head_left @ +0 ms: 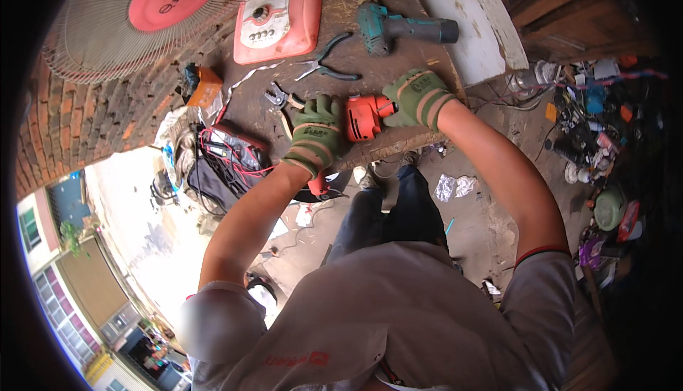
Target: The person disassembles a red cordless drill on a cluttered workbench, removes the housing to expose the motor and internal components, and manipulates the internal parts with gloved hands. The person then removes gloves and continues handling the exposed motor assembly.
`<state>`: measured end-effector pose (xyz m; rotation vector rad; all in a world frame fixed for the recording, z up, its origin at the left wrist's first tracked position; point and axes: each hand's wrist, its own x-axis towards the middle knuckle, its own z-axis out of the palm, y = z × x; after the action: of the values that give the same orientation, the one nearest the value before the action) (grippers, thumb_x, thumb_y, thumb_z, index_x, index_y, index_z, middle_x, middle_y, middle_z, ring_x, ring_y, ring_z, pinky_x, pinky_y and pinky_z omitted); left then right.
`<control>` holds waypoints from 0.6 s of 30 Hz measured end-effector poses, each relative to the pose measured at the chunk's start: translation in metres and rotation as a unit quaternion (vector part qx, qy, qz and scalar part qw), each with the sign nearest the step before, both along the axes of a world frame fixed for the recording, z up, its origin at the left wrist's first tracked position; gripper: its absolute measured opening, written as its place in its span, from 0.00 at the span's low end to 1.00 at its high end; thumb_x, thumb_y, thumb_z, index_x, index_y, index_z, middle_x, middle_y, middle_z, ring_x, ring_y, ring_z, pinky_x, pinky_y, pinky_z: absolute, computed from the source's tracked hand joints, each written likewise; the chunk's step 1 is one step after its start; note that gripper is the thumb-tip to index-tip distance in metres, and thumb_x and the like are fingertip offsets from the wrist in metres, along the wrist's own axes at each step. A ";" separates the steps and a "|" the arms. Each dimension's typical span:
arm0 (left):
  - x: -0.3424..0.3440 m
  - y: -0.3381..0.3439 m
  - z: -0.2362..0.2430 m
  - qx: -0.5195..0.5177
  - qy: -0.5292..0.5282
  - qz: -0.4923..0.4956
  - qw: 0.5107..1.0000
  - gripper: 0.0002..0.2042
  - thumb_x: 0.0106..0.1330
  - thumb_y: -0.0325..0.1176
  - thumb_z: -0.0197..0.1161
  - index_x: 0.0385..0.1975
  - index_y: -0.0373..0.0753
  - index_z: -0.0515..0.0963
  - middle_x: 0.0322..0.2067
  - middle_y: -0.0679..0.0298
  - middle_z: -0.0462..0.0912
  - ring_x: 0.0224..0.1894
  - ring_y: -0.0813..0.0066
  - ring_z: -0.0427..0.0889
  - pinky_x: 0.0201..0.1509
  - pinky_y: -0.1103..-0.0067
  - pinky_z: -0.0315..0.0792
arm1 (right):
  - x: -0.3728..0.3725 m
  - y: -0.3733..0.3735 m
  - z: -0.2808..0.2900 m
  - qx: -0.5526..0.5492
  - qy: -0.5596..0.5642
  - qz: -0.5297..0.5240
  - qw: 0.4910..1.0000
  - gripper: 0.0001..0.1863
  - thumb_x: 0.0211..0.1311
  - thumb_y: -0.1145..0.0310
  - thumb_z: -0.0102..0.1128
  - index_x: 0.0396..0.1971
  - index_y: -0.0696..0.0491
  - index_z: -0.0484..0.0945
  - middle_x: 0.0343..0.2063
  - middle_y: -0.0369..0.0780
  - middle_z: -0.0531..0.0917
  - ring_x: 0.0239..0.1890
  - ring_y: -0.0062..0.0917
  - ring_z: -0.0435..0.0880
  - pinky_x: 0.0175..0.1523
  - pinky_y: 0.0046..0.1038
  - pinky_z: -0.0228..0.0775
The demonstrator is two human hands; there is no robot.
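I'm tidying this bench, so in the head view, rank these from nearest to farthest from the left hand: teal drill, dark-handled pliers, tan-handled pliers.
From the left hand:
1. Tan-handled pliers: right beside the glove, on its left.
2. Dark-handled pliers: just beyond the fingers.
3. Teal drill: farther forward, to the right.

A brick wall (pixel 92 120) and a brown tabletop (pixel 338 10)
The gray floor (pixel 491 224) is messy; bright light fills the ground (pixel 139 209) outside, by a building (pixel 89 277) with windows (pixel 62 304).
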<state>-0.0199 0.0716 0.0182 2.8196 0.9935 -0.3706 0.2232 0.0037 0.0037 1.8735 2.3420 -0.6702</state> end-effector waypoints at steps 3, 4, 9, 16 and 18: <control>0.004 -0.006 0.005 0.028 -0.028 -0.007 0.999 0.33 0.55 0.46 0.69 0.60 0.36 0.72 0.51 0.52 0.77 0.52 0.51 0.78 0.54 0.56 0.74 | 0.003 0.002 0.002 -0.047 -0.010 -0.008 0.999 0.29 0.53 0.43 0.68 0.47 0.50 0.84 0.44 0.45 0.88 0.50 0.42 0.86 0.58 0.43 0.75; 0.003 -0.005 0.006 0.017 -0.021 -0.004 1.000 0.33 0.55 0.46 0.70 0.60 0.36 0.73 0.51 0.52 0.77 0.52 0.50 0.79 0.54 0.56 0.75 | 0.004 0.004 0.000 -0.045 -0.005 -0.006 0.999 0.29 0.54 0.43 0.68 0.47 0.50 0.84 0.45 0.45 0.88 0.50 0.41 0.86 0.59 0.43 0.74; 0.000 0.015 0.013 -0.073 -0.005 -0.024 0.997 0.34 0.53 0.47 0.71 0.59 0.36 0.74 0.51 0.49 0.78 0.51 0.47 0.80 0.56 0.59 0.75 | 0.001 0.018 0.007 -0.067 -0.038 0.029 0.997 0.31 0.54 0.43 0.69 0.51 0.50 0.83 0.49 0.46 0.87 0.52 0.41 0.85 0.62 0.40 0.72; 0.002 0.027 -0.001 -0.050 0.003 -0.048 0.998 0.36 0.50 0.42 0.74 0.63 0.40 0.72 0.52 0.51 0.78 0.56 0.49 0.79 0.59 0.60 0.74 | 0.005 0.011 0.009 -0.095 0.017 -0.009 0.995 0.35 0.54 0.37 0.68 0.49 0.52 0.82 0.47 0.49 0.87 0.51 0.44 0.86 0.58 0.45 0.75; -0.002 0.023 -0.010 -0.019 -0.014 -0.053 0.998 0.36 0.51 0.41 0.73 0.63 0.40 0.71 0.52 0.51 0.77 0.56 0.49 0.79 0.59 0.59 0.74 | 0.014 0.016 0.014 -0.093 0.081 -0.012 0.992 0.36 0.57 0.37 0.68 0.53 0.53 0.83 0.48 0.50 0.87 0.51 0.42 0.87 0.56 0.42 0.77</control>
<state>-0.0221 0.0942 0.0083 2.8407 0.8255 -0.3554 0.2375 0.0197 0.0181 1.8315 2.2585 -1.0419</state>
